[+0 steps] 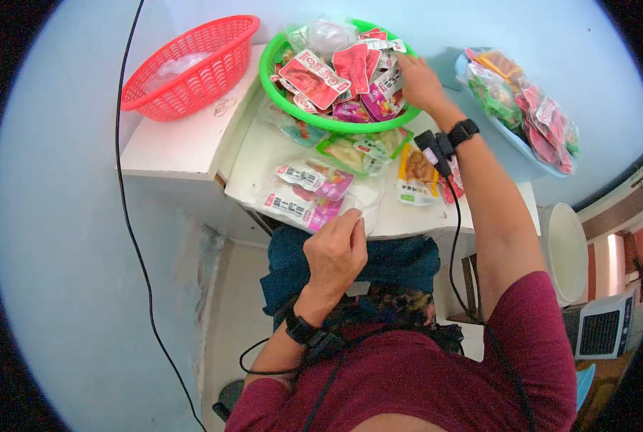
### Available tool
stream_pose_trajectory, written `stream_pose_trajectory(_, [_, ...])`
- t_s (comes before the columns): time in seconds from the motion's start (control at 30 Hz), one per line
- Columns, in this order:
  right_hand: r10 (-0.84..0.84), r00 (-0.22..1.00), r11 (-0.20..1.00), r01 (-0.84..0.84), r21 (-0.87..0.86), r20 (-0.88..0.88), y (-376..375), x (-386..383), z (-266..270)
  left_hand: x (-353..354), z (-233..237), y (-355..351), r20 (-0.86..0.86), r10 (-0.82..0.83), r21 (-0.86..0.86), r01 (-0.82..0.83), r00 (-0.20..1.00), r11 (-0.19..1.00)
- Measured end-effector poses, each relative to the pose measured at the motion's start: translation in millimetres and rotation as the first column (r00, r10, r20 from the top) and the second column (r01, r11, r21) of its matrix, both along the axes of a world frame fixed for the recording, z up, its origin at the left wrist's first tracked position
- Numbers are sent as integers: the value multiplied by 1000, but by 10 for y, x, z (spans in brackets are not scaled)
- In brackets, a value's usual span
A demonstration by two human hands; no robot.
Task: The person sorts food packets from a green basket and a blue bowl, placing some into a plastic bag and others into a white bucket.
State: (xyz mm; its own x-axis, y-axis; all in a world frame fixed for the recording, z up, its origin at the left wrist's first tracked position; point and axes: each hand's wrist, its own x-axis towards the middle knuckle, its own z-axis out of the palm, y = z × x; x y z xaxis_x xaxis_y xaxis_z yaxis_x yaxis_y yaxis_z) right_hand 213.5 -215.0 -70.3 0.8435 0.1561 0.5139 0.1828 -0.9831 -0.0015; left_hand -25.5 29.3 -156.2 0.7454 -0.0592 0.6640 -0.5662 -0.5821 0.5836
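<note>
The left hand (334, 252) is nearest, at the front edge of the table (246, 165), with its fingers (353, 219) pinched together on the near right corner of a clear bag (365, 200). Two purple-and-white packets (313, 178) lie at that bag, just beyond the fingers and to their left; their long axes run mostly left to right, the right ends tipped nearer the person.

Past them, a green-edged packet (357, 155) lies in front of the green basket (336, 127). A yellow packet (417, 173) lies to its right, with a red packet (454, 189) beside it, near the right forearm.

Farther on, the right hand (422, 85) reaches over the right rim of the green basket. The heaped packets (316, 78) lie mainly to the left of its fingers, and this hand is much nearer to them than the left. A purple packet (384, 99) is close by on the near side, its long axis slanting down to the left. Whether the right fingers are apart or closed on something cannot be told.

The red basket (199, 90) stands to the far left, the blue basin (510, 141) with more packets to the right.
</note>
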Motion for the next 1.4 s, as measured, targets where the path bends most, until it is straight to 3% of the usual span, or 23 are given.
stream_pose_trajectory(0.13, [42,987,959,3,283,-153,-124,6,23,-5,9,-12,-19,0,4,0,1000,1000])
stream_pose_trajectory(0.23, [24,1000,943,-25,332,6,-170,18,-35,-2,2,-17,-16,3,9,-3,1000,1000])
stream_pose_trajectory(0.53, [157,973,844,-43,535,-169,-39,-392,412,-21,13,-69,-24,7,31,-6,1000,1000])
stream_pose_trajectory(0.63, [246,951,862,-304,406,189,-6,-432,381,-11,-7,-86,5,12,30,-12,1000,999])
stream_pose_trajectory(0.73, [183,918,852,-327,410,351,135,-893,582,-11,-5,-93,1,16,53,-16,1000,998])
stream_pose_trajectory(0.83, [202,899,899,-327,290,388,136,-1275,691,-26,29,-107,-8,17,62,-17,1000,998])
stream_pose_trajectory(1.0, [408,895,898,-429,95,181,162,-1935,762,-46,72,-142,-61,32,0,-32,998,999])
stream_pose_trajectory(1.03, [460,878,878,-472,78,132,206,-2047,743,-27,65,-151,3,37,-7,-37,999,999])
stream_pose_trajectory(1.13, [597,800,781,-597,183,63,358,-2247,568,48,59,-156,128,32,1,-32,991,999])
stream_pose_trajectory(1.23, [607,747,764,-453,460,-271,428,-2338,445,27,82,-113,93,-8,69,1,996,998])
stream_pose_trajectory(1.3, [620,729,730,-401,554,-289,426,-2306,260,11,103,-94,38,-24,114,19,999,993])
stream_pose_trajectory(1.4, [634,713,695,-356,625,-299,405,-2248,65,38,81,-101,76,-95,-7,96,993,995])
